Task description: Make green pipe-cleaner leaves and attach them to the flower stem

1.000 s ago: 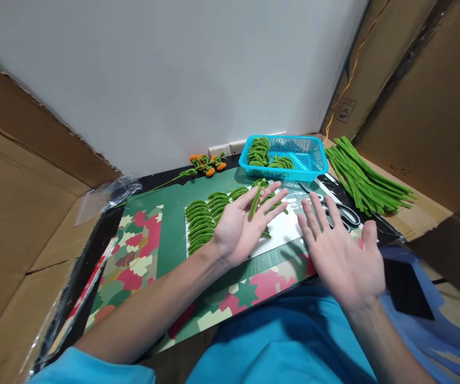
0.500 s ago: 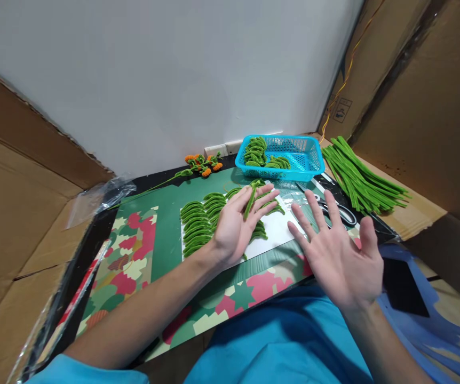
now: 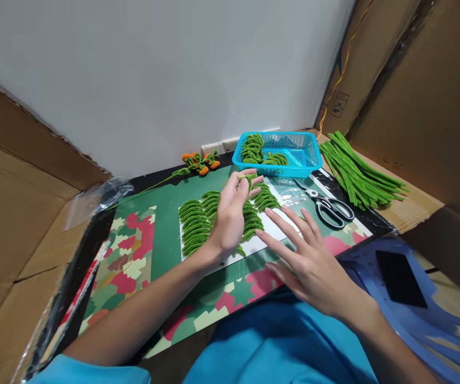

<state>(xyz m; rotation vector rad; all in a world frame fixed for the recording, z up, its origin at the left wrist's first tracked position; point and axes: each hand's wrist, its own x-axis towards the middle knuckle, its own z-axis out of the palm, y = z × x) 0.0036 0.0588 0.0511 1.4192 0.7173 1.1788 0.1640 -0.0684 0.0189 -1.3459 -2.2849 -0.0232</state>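
Observation:
My left hand (image 3: 233,208) hovers over the white sheet, its thumb and fingers closed on a fuzzy green pipe-cleaner leaf (image 3: 248,179). Below it, rows of similar curved green leaves (image 3: 194,226) lie on the white sheet (image 3: 259,245); my hand and wrist cover part of them. My right hand (image 3: 308,256) is palm down with spread fingers, to the right of the rows near the sheet's front edge, and holds nothing.
A blue plastic basket (image 3: 312,169) with more green leaves stands against the wall. Scissors (image 3: 326,205) and a bundle of green pipe cleaners (image 3: 360,170) lie at right. An orange flower stem (image 3: 200,162) lies at the back, and a plastic bag (image 3: 97,197) at left.
My right hand has turned from palm up to palm down and moved left toward the sheet, uncovering the scissors. My left fingers have curled in around the leaf.

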